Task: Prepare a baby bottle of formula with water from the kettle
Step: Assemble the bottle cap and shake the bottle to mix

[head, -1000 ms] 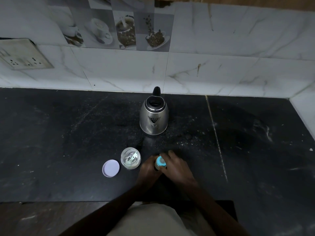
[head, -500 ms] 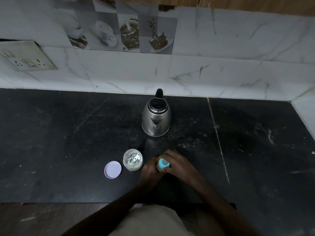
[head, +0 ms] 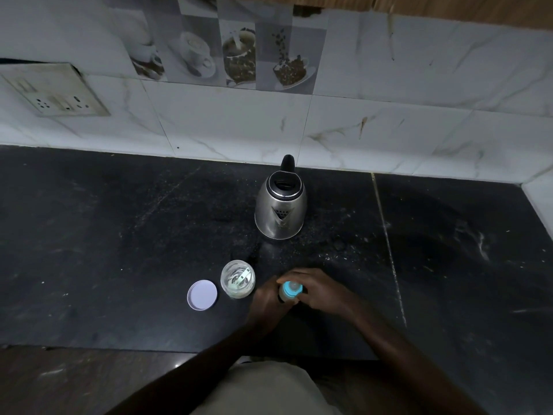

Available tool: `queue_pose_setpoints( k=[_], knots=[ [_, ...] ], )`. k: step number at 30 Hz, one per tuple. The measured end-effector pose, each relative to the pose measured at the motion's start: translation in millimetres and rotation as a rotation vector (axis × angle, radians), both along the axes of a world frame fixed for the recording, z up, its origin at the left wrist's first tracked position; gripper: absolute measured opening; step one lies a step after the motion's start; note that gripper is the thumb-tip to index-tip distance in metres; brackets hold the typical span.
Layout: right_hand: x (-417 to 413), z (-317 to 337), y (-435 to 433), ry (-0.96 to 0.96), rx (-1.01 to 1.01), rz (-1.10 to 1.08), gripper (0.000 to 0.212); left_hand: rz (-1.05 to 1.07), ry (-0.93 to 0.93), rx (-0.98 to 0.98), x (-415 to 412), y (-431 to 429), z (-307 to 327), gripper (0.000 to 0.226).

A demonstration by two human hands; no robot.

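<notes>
A baby bottle (head: 291, 291) with a blue collar and clear teat stands on the black counter near its front edge. My left hand (head: 267, 298) grips the bottle's body from the left. My right hand (head: 317, 290) curls around the blue collar from the right. Just left of them an open glass jar (head: 238, 279) holds white powder and a scoop. Its lilac lid (head: 202, 295) lies flat beside it. The steel kettle (head: 280, 209) stands farther back, spout facing me, lid shut.
The black stone counter (head: 119, 235) runs to a white marble-tiled wall (head: 389, 121). A socket plate (head: 57, 94) sits on the wall at the left. The counter's front edge lies just below my forearms.
Both hands have stayed on the bottle; more of the blue collar and teat shows between them now. My head has shifted a little, so the scene sits slightly lower in view.
</notes>
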State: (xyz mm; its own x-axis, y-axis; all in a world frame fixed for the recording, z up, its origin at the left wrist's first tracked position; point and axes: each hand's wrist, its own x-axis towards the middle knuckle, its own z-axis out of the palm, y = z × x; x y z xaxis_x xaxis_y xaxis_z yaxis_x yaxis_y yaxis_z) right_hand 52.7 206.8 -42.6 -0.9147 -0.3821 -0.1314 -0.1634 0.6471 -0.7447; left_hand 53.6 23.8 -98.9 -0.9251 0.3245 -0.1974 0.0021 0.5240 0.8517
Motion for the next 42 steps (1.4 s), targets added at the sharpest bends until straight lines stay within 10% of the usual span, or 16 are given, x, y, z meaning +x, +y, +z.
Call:
queue_pose_setpoints(
  k=[16,22,42],
  knots=[
    [20,0,-32,0.006,0.336,-0.175,0.053,0.017,0.128,0.011,7,3,9,0.033],
    [1,13,-21,0.064,0.471,0.120,0.079,-0.049,0.080,-0.005,2,3,12,0.038],
    [-16,27,-13,0.147,0.559,0.349,0.026,-0.049,0.026,-0.164,2,3,9,0.052]
  ],
)
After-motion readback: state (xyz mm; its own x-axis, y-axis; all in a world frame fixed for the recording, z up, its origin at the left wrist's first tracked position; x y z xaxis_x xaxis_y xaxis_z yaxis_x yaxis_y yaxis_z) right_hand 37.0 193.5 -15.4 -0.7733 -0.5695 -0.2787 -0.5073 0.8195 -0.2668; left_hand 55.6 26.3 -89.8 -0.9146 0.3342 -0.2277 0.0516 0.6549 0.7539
